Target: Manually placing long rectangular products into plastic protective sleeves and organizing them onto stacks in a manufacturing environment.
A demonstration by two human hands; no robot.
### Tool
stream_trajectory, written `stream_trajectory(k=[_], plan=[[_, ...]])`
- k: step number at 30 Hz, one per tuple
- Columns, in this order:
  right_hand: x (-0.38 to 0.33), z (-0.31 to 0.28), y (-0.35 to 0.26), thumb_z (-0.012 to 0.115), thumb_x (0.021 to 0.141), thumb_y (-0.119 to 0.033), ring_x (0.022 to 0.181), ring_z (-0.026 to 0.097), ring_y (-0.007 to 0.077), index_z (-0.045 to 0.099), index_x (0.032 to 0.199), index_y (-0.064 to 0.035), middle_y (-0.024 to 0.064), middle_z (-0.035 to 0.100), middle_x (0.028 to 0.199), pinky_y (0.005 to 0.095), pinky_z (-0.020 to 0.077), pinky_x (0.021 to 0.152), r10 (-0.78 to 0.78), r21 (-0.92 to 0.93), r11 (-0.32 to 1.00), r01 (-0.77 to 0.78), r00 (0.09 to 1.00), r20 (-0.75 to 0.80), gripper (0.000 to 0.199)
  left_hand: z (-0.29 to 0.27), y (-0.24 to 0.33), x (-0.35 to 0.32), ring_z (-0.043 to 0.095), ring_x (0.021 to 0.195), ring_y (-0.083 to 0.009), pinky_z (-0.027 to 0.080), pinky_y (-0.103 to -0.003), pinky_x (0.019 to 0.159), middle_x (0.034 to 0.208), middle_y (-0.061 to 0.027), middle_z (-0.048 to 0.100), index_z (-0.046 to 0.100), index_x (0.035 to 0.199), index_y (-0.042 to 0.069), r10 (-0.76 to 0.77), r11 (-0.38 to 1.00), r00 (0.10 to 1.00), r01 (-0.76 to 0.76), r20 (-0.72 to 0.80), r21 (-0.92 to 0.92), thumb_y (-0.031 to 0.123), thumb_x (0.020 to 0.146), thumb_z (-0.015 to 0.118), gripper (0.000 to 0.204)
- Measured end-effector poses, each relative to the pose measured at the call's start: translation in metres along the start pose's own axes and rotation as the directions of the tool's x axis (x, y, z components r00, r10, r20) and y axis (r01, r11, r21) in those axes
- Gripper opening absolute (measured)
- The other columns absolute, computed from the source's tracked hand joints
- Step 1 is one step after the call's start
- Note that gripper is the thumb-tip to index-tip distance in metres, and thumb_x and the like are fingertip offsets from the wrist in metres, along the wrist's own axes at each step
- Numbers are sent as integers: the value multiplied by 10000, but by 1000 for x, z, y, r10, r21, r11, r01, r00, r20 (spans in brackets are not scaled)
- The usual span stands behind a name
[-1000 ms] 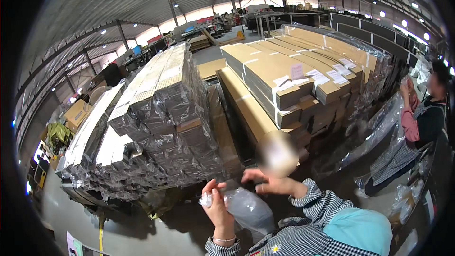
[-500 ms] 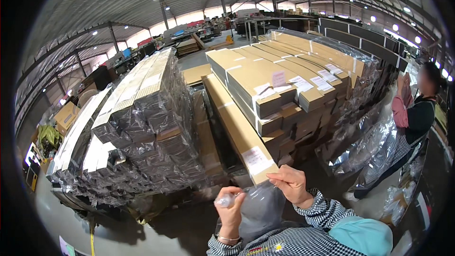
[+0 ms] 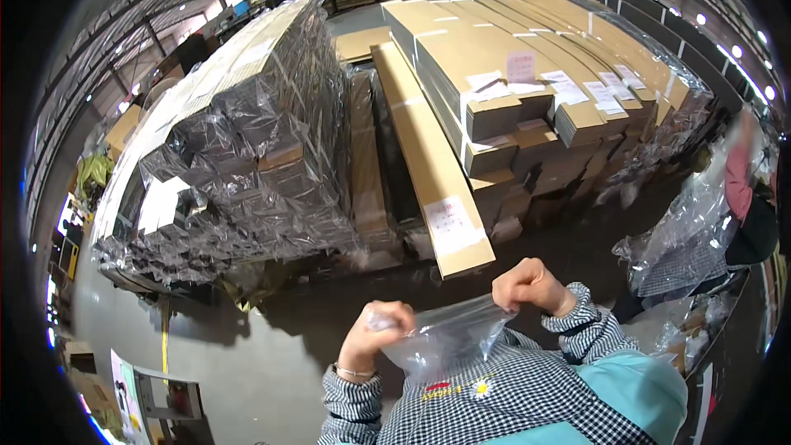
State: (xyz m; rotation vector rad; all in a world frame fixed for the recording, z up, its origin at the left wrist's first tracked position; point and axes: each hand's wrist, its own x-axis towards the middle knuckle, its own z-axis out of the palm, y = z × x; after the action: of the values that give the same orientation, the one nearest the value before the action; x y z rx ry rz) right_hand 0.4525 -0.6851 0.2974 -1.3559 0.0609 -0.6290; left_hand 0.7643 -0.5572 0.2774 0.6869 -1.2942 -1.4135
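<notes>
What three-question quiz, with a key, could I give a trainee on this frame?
1. What do the left hand and right hand hold between them?
2. True or false: the bracelet is on the right wrist.
3. Which stands left of the long labelled cardboard piece: A, the plastic-wrapped grey stack; B, the white-strapped brown stack?

Key: 1. Clear plastic film. 2. False; the bracelet is on the left wrist. 3. A.

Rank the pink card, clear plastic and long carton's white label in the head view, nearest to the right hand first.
1. Clear plastic, in the right hand.
2. White label, ahead-left, on the long carton.
3. Pink card, farther ahead, on the stacked cartons.
</notes>
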Motion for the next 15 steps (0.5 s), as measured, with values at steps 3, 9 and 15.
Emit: stream_trajectory(k=[3,9,15], plan=[[-13,-33,45,672,879,-180,698,665,265,675,786,6,104,683,768,370,532,669,154,-731,673,-112,988,-10,208,-21,-38,33,704,831,-285,562,-365,717,898,-124,717,748,1012,67,-106,522,994,64,-10,850,134,826,685,207],[-3,-63,59,601,863,-168,682,564,286,583,774,5,127,553,740,377,468,635,-308,-862,505,40,942,-137,195,-32,-56,78,667,808,-205,537,-314,732,890,-70,707,697,910,27,-99,829,993,46,65,557,105,866,692,90],[15,-45,74,584,944,-66,787,621,273,568,932,12,152,601,842,367,486,713,-318,-677,697,-238,743,-589,80,-44,-84,92,591,737,-60,436,-204,644,870,-4,696,681,969,56,-409,913,909,406,-81,-51,175,937,703,125]])
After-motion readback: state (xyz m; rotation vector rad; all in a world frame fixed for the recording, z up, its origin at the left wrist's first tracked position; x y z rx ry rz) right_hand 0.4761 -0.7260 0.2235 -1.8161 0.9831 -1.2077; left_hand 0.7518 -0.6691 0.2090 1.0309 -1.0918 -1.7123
